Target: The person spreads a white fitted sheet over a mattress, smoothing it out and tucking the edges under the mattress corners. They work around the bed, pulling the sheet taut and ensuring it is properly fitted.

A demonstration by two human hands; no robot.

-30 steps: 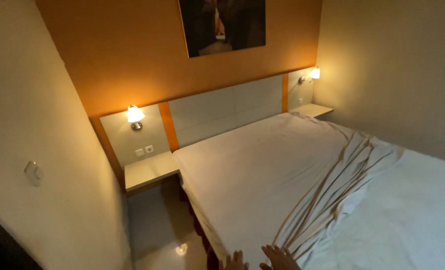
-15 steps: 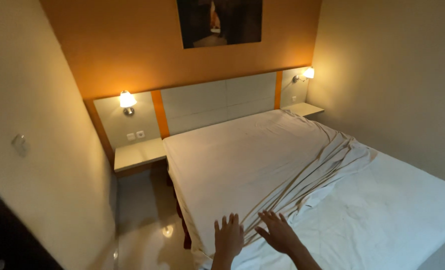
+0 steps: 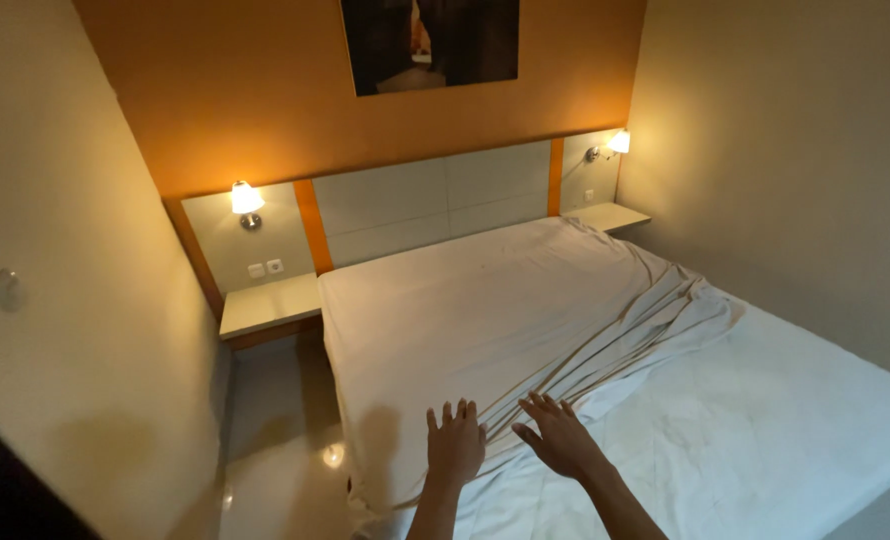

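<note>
White bed sheet (image 3: 525, 330) covers the mattress from the padded headboard (image 3: 435, 200) down to the near edge, but it is only partly smoothed. The stretch nearest the headboard lies flat; a band of long creases (image 3: 635, 320) runs diagonally from the far corner by the right bedside shelf (image 3: 610, 215) down towards the foot. Both hands rest on the sheet at the end farthest from the headboard: the left hand (image 3: 455, 445) flat with fingers spread, gripping nothing; the right hand (image 3: 560, 435) also open, fingertips at the lower end of the creases. The near corner hangs loose, seemingly untucked.
</note>
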